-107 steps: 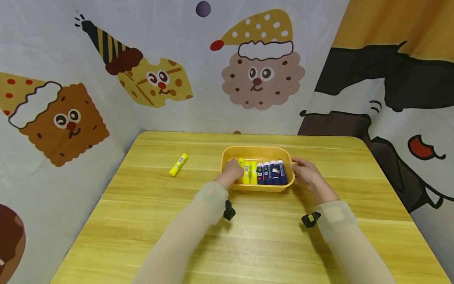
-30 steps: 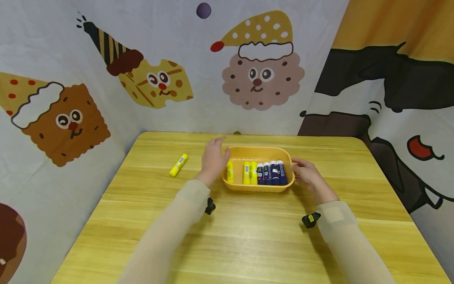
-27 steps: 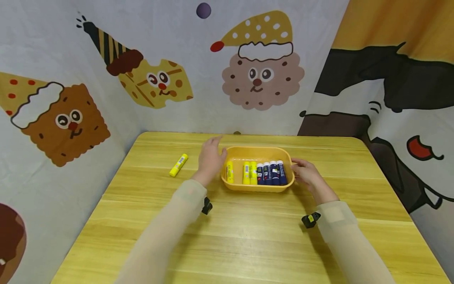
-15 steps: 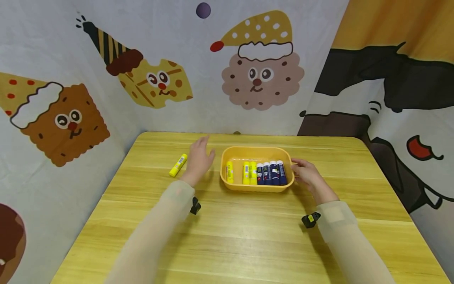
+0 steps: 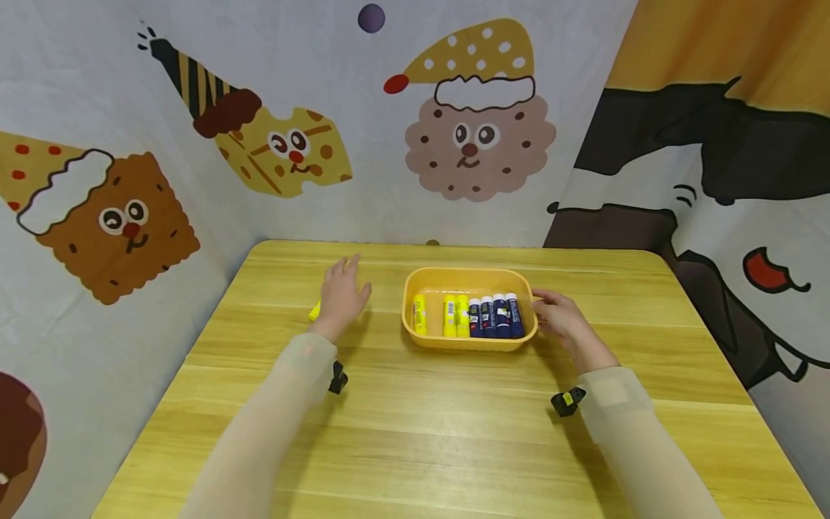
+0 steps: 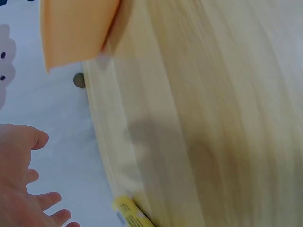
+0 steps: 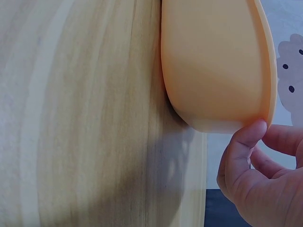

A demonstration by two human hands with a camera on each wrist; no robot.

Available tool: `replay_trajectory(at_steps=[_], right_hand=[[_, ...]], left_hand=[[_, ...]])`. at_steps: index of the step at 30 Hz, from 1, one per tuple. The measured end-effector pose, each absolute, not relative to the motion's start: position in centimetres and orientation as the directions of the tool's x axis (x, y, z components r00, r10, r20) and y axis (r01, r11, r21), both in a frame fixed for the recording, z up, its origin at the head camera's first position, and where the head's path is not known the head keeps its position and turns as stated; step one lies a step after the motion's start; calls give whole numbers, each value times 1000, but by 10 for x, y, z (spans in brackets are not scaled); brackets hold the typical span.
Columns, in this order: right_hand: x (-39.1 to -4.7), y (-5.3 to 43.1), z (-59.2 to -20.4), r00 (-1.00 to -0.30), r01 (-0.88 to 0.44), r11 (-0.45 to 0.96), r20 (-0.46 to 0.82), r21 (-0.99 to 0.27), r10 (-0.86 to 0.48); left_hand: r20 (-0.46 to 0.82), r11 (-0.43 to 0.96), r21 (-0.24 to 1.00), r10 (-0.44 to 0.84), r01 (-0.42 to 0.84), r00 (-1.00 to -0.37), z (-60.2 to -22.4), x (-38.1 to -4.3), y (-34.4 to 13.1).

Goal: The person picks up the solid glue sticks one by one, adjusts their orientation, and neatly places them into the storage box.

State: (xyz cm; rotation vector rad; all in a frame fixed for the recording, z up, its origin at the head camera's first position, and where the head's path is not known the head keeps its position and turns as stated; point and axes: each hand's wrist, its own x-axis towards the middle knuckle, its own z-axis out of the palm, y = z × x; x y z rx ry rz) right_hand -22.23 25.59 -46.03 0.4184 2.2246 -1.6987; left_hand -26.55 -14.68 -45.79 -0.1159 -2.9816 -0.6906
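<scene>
My left hand [image 5: 344, 295], fingers spread and holding nothing, is over a yellow glue stick [image 5: 315, 311], hiding most of it in the head view. Part of this glue stick [image 6: 132, 213] shows at the bottom of the left wrist view. At the right end of a yellow-orange plastic basket [image 5: 470, 344], my right hand [image 5: 563, 317] pinches the rim between thumb and finger, which the right wrist view shows close up. Inside the basket one yellow glue stick [image 5: 420, 315] lies at the left, apart from two yellow ones [image 5: 456, 316] and several dark blue glue sticks [image 5: 496, 317].
The wooden table [image 5: 441, 425] runs back to a white cloth wall [image 5: 382, 216] printed with cartoon biscuits and cheese. Both forearms reach across the table from the front, each with a small black camera [image 5: 337, 378] at the wrist.
My left hand has left the inside of the basket and moved left over the loose glue stick. One yellow glue stick now shows at the basket's left end. The right hand has stayed put.
</scene>
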Motion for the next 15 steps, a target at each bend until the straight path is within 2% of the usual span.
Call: replay_trajectory(at_steps=[15], right_hand=[[-223,256,-462,-911,409,261,-409,-875,55]], left_hand=[[-1,912,409,-12,-11,-1000,-479,-268,-179]])
